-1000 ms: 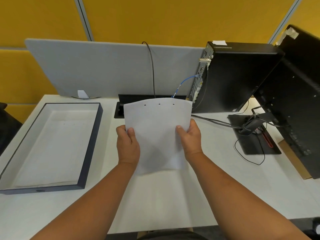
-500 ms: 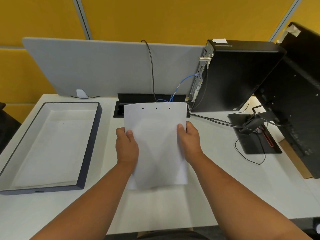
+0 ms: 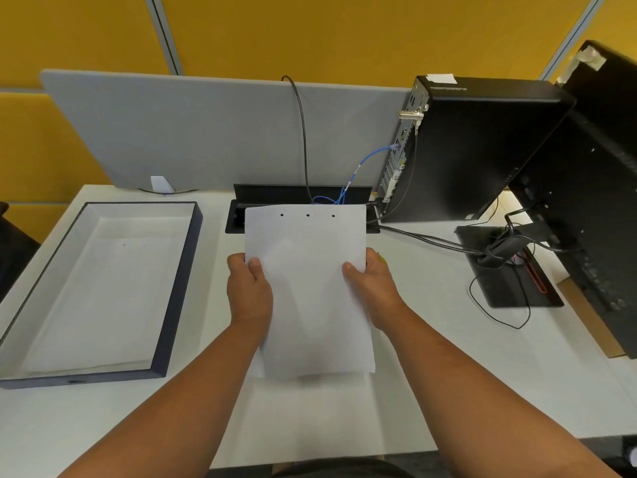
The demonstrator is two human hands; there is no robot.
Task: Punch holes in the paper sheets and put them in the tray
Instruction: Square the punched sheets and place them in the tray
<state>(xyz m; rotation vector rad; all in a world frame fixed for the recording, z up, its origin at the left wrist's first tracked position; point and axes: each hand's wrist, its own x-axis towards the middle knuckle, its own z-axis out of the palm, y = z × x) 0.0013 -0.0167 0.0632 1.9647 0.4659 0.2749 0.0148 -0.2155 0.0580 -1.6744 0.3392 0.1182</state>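
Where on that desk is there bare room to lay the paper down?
Bare desk lies below the held sheet, between the forearms, and in the strip between tray and left hand. The tray itself holds only flat sheets. Right of the right hand it is crowded: cables, monitor stand, computer.

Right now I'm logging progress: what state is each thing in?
Sheet: held up off the desk, three holes along its far edge.
Left hand: gripping the sheet's left edge.
Right hand: gripping its right edge.
Tray: open, punched paper lying flat inside.
Cable box: lid up, cables running in.
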